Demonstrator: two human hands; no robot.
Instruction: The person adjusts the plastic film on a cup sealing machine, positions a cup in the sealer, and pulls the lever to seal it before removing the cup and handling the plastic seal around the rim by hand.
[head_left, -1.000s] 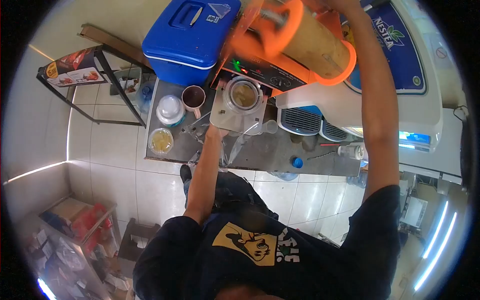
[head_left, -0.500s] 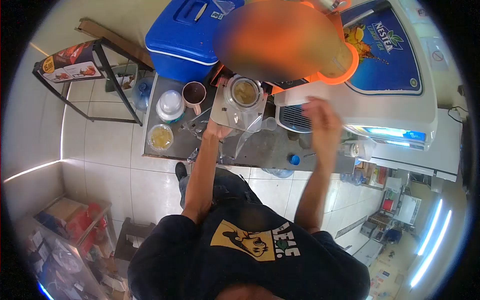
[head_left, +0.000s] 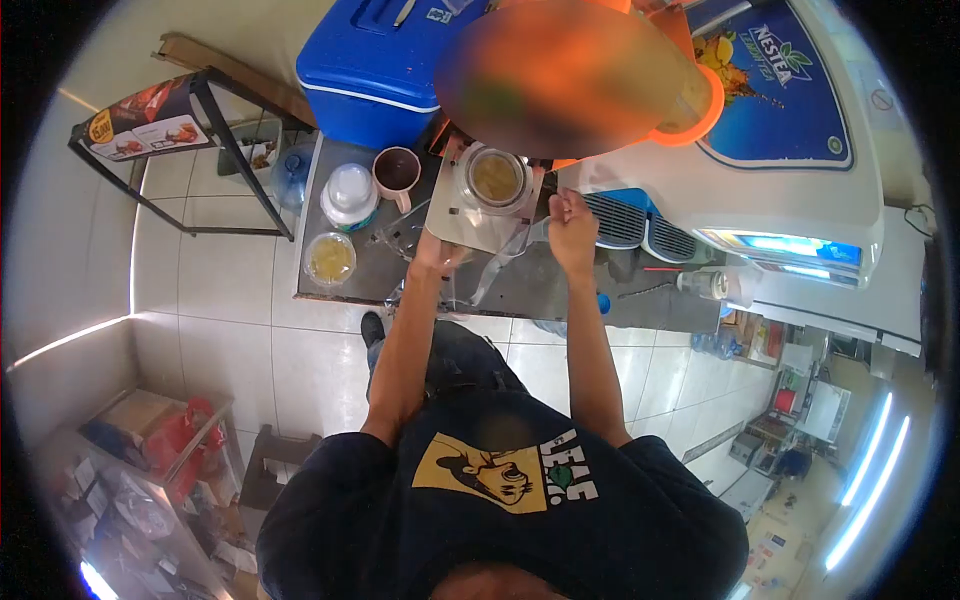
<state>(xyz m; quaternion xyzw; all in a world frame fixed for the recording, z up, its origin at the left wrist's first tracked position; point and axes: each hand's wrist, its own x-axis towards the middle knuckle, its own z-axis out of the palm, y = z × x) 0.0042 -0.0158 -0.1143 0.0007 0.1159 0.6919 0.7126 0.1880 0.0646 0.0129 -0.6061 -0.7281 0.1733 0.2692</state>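
My left hand [head_left: 436, 256] is at the lower edge of a flat, light plate [head_left: 459, 223], its fingers wrapped round that edge and partly hidden beneath. On the plate stands a clear cup [head_left: 496, 177] of yellowish contents. To the right of the plate is my right hand [head_left: 571, 222], raised with bent fingers; whether it holds anything is too small to tell. Clear plastic [head_left: 492, 272] hangs below the plate, between the hands. A brown-filled mug [head_left: 397, 170], a white-lidded container [head_left: 350, 195] and a cup of yellow pieces [head_left: 330, 259] stand to the left.
Behind the counter [head_left: 640, 313] items are a blue cooler [head_left: 375, 70] and an orange object, partly blurred. A drink dispenser [head_left: 790, 205] with drip trays [head_left: 615, 219] is at the right. A blue cap [head_left: 603, 303] lies near the front edge.
My right hand has moved left, from in front of the dispenser to beside the plate. My left hand still holds the plate. The camera view has shifted slightly.
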